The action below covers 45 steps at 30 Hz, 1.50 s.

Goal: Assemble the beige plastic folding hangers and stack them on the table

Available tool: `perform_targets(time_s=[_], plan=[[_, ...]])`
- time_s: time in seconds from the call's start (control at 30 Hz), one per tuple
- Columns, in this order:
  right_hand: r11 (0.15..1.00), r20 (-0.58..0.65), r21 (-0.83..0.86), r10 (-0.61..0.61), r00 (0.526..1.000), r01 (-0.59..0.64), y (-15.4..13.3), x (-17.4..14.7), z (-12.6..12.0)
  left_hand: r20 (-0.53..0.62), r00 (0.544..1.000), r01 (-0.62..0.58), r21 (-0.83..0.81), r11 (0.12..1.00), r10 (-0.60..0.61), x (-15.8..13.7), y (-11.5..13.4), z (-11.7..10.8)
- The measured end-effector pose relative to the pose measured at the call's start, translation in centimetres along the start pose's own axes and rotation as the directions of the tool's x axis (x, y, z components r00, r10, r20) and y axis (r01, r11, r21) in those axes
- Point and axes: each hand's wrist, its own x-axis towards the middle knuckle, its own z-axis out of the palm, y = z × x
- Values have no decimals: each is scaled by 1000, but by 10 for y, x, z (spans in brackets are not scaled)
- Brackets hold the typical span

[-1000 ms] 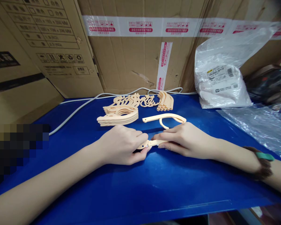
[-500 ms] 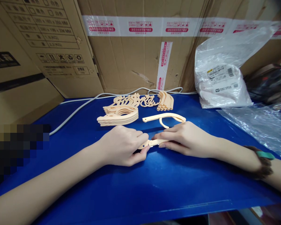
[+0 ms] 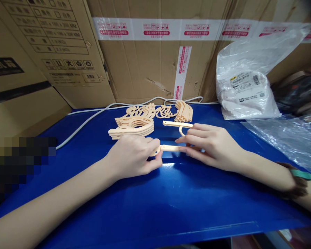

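Note:
My left hand (image 3: pixel 134 152) is closed, with thumb and fingertips pinching one end of a cream plastic folding hanger (image 3: pixel 170 148) beside its small hole. On the other side, my right hand (image 3: pixel 214 145) grips the same hanger's slim arm between thumb and fingers. Beyond those fingers another cream arm (image 3: pixel 172 123) reaches left, with a curved hook piece (image 3: pixel 182 130) below it. My right hand hides where these parts meet, so I cannot tell whether they are joined to the held arm.
Behind my left hand lies a stack of cream hangers (image 3: pixel 134 130). Loose hooks (image 3: pixel 142 110) and a bundle of curved arms (image 3: pixel 184 111) sit farther back on the blue table (image 3: pixel 155 207). Cardboard boxes (image 3: pixel 140 69), a white cable (image 3: pixel 80 129) and a plastic bag (image 3: pixel 245 93) border it.
My right hand has slid right along the hanger, and more of the straight arm shows between my hands. The far arm has shifted away and slightly right. My left hand moved a little left.

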Motion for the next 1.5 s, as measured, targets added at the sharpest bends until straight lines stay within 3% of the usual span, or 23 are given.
perform_targets(time_s=[0.27, 0.6, 0.83, 1.03, 1.3, 1.5], plan=[[987, -137, 43, 158, 978, -153, 19, 0, -6, 2, 999, 40, 21, 999, -40, 0, -1, 1], [961, 76, 147, 223, 972, -232, 32, -1, 1, 34, 999, 10, -30, 1000, -9, 0, -2, -1], [969, 113, 104, 214, 970, -225, 32, -1, 1, 133, 983, -92, -227, 970, 124, -1, -3, -1], [977, 150, 63, 194, 970, -205, 33, -1, 3, 202, 958, -142, -284, 948, 203, 3, -3, -4], [977, 162, 32, 203, 966, -211, 36, -4, 8, 187, 968, -87, -377, 922, 167, 4, -9, 0], [971, 203, -14, 238, 950, -240, 36, -3, 6, 203, 977, 26, -445, 895, 72, 0, -12, 3]])
